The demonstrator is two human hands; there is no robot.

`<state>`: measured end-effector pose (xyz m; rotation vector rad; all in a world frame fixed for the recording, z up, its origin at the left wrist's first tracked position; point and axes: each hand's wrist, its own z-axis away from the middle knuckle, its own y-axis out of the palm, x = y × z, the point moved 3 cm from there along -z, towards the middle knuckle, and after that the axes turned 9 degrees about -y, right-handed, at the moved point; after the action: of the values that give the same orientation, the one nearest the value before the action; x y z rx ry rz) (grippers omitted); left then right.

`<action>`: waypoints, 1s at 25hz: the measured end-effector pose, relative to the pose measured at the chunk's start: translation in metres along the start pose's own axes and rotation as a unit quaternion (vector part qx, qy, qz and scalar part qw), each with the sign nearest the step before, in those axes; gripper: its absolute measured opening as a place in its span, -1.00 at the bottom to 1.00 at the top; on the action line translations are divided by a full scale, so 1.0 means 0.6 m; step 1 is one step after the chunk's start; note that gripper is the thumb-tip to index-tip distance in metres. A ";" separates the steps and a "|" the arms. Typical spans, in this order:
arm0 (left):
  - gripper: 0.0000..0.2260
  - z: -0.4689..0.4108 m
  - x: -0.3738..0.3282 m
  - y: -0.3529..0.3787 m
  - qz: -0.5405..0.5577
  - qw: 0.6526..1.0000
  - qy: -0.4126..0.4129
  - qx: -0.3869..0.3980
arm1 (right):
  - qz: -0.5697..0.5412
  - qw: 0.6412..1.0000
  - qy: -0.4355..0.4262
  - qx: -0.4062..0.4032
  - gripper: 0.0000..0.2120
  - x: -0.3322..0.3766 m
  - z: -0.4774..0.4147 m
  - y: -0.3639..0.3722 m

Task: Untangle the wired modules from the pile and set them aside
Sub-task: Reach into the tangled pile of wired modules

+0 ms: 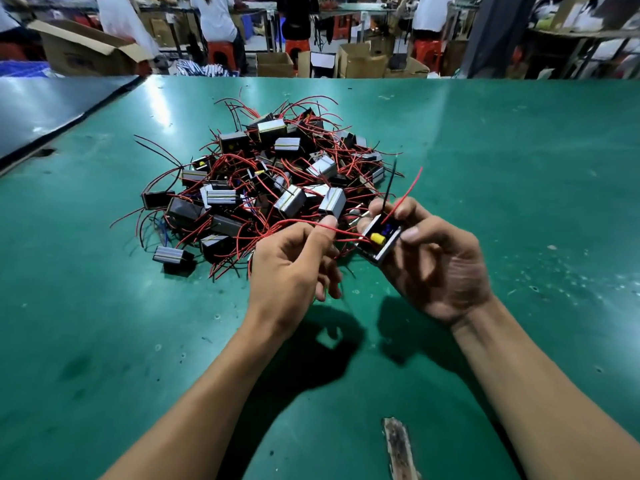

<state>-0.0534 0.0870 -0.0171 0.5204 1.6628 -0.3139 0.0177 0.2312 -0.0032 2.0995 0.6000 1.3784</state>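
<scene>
In the head view, just right of the frame's middle, my right grip [433,258] is curled round one module [389,242], thumb and fingers clamping its sides. Its open face, with a yellow part [377,239], is turned up toward me. A black wire [389,185] and a red one stand up from it. My left grip [294,268], beside it at centre, pinches a red wire [346,231] between thumb and forefinger, and that wire runs across to the module. Both are held above the green bench [519,168]. The pile [263,188] of modules and tangled red wires lies just beyond, centre-left. Cardboard boxes [273,64] stand along the top edge.
</scene>
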 end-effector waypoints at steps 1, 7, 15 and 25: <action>-0.64 0.001 -0.001 0.002 0.001 1.000 -0.006 0.011 | -0.002 1.000 0.000 0.003 -0.76 0.000 0.000 -0.002; -0.78 0.007 0.004 -0.002 0.035 0.998 -0.054 0.027 | -0.001 0.996 0.016 -0.092 -0.56 -0.009 -0.007 -0.028; -0.52 0.004 0.021 0.023 0.147 0.912 -0.338 0.178 | 0.098 0.994 0.056 -0.004 -0.41 -0.020 -0.007 -0.030; -0.79 -0.003 0.006 -0.007 0.155 0.923 -0.267 0.228 | 0.377 0.886 -0.068 -0.261 -0.80 -0.004 -0.009 -0.120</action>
<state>-0.0574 0.0849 -0.0208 0.9412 0.9519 -0.5570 0.0069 0.2847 -0.0509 1.9933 -0.6713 1.5192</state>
